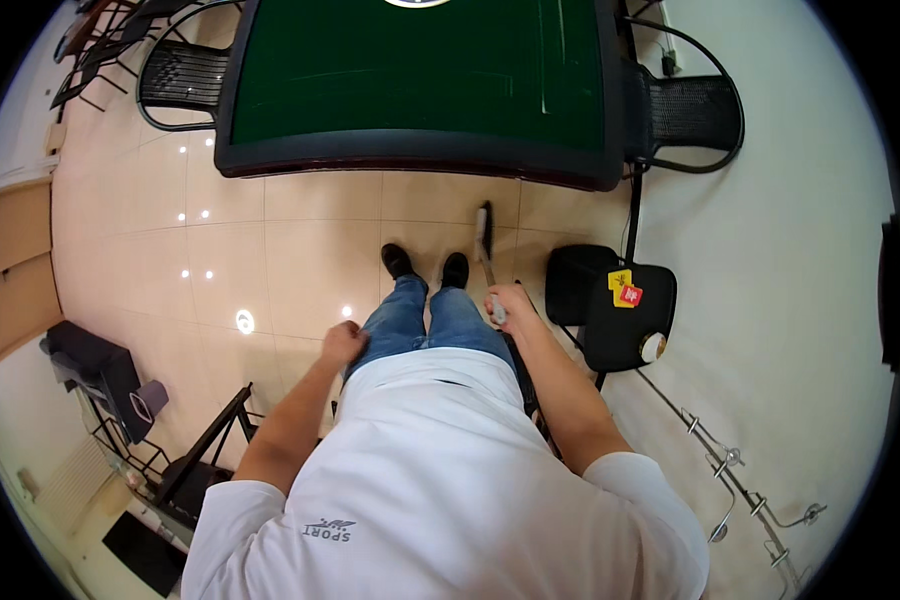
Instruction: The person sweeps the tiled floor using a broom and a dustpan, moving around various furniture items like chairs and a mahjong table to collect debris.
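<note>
My right hand [513,303] is wrapped around the grey handle of a brush [481,232]. The brush points away from me toward the table, its pale back and dark bristles hanging over the tiled floor beside my right shoe. Next to my left thigh, my left hand [344,342] hangs with its fingers curled in and nothing visible in them. Ahead stands a game table [420,150] with a green felt top and a dark raised rim; both hands and the brush are apart from it.
Black chairs flank the table at left [182,78] and right [692,112]. To my right, a black chair [615,335] bears yellow and red packets [626,290] and a small round white thing [653,347]. A wall-side metal rack [730,470] stands behind it. At left is a purple-grey bin [149,400].
</note>
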Available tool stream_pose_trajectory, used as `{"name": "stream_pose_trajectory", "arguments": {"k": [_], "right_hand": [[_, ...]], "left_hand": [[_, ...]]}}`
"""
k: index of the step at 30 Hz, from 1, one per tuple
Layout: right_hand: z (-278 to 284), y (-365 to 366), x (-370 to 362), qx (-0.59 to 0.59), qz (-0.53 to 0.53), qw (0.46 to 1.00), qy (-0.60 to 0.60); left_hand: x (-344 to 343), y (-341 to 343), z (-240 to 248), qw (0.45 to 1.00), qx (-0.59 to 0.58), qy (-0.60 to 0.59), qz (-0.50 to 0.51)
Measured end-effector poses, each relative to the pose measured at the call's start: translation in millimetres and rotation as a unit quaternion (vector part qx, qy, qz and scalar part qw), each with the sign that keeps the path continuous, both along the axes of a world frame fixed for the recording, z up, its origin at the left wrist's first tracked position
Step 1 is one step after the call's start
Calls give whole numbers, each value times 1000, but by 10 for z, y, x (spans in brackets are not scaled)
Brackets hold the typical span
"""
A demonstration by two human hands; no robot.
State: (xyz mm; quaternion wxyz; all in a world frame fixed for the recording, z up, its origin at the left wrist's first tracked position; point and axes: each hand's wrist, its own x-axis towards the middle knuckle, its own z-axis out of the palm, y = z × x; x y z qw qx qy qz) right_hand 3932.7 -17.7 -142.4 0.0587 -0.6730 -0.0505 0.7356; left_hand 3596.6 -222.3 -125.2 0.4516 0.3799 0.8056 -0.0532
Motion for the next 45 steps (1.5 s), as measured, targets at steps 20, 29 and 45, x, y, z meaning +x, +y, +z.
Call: {"name": "stream_pose_trajectory", "arguments": {"k": [20, 29, 45], "right_hand": [[-228, 439, -3206, 111, 303, 946, -31], [5, 505, -3456, -1, 355, 925, 138], [-184, -595, -4767, -111, 457, 874, 123]], "left_hand": [[-135, -1478, 225, 980, 4, -23, 198], [-209, -2201, -38, 941, -4, -18, 338], [771, -1887, -60, 809, -9, -1, 588]]}}
